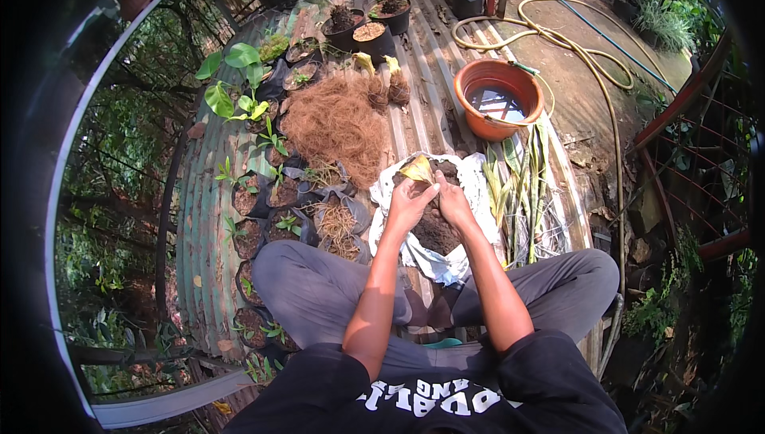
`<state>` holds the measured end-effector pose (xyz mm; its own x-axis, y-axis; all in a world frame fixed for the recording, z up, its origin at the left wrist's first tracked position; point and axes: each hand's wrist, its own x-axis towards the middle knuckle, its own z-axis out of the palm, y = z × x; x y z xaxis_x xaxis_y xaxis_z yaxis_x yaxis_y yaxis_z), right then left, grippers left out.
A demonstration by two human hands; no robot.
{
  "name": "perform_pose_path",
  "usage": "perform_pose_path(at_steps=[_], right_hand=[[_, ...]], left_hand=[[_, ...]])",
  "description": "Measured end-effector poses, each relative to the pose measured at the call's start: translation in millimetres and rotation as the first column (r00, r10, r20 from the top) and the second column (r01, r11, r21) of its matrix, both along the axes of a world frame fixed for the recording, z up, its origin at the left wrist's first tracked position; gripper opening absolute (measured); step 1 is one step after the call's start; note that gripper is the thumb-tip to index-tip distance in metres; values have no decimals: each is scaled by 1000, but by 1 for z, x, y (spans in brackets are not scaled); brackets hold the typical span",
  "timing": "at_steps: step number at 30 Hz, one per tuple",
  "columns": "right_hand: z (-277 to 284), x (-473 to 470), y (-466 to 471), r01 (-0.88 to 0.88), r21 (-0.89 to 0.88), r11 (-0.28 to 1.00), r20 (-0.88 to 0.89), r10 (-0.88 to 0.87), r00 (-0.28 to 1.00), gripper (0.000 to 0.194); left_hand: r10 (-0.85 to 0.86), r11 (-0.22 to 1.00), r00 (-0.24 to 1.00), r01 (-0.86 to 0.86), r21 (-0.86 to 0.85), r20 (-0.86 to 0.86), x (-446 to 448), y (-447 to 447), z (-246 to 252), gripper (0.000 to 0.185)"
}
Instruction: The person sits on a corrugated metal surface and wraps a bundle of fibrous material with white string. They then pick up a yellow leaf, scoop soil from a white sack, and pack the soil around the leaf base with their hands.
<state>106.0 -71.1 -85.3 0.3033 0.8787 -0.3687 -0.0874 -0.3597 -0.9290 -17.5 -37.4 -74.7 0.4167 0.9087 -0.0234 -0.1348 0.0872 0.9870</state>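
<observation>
Both hands meet over an open white plastic sack of dark soil between my folded legs. A yellowed leaf cutting points away from me, its lower end pinched between the fingers of my left hand and my right hand. My fingers hide that lower end. Beyond the sack, to the left, lies a loose heap of brown coconut fibre. Two leaf cuttings with fibre-wrapped bases rest at the heap's far right edge. Long variegated snake plant leaves lie right of the sack.
A terracotta-coloured pot with water stands ahead right. Seedlings in black poly bags line the left, and black pots stand farther back. Corrugated metal sheeting lies beneath everything. A coiled hose lies on the ground at right.
</observation>
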Motion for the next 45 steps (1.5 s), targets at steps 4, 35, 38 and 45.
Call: perform_pose_path(at_steps=[4, 35, 38, 45], right_hand=[[16, -4, -3, 3, -24, 1000, -210, -8, 978, 58], [20, -14, -3, -94, 94, 991, -184, 110, 977, 36], [-7, -9, 2, -81, 163, 983, -276, 125, 953, 37], [11, -26, -3, -56, 128, 990, -301, 93, 949, 38]], left_hand=[[2, 996, 999, 2, -94, 38, 0, 3, -10, 29], [337, 938, 934, -344, -41, -117, 17, -11, -26, 51], [376, 914, 923, -384, -130, -78, 25, -13, -27, 61], [282, 945, 959, -282, -163, -24, 15, -7, -37, 66]])
